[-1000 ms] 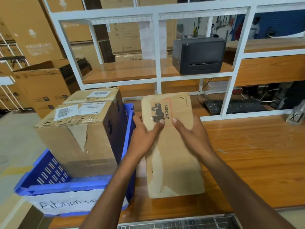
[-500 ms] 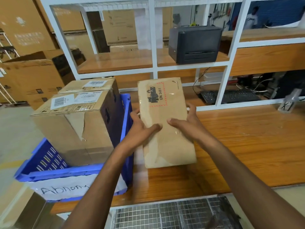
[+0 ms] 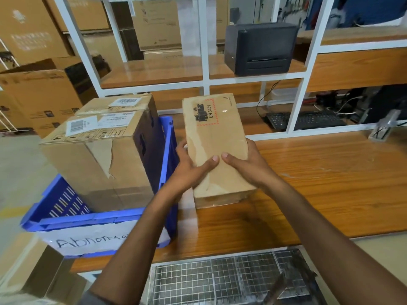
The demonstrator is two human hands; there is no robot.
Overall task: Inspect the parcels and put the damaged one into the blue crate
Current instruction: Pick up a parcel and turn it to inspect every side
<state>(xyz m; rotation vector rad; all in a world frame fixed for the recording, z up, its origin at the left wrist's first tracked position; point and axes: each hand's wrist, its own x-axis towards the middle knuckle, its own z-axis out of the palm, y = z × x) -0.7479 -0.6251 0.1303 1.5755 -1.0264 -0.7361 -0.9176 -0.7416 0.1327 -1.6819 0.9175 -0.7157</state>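
Parcel [image 3: 214, 137] between both hands' fingers [image 3: 211, 160]

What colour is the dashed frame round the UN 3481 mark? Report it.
Red: the dashed frame on the parcel, best seen in the head view.

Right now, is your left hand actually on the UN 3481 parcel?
Touching. The head view shows the left hand gripping the parcel: thumb across its top face, fingers round its left edge.
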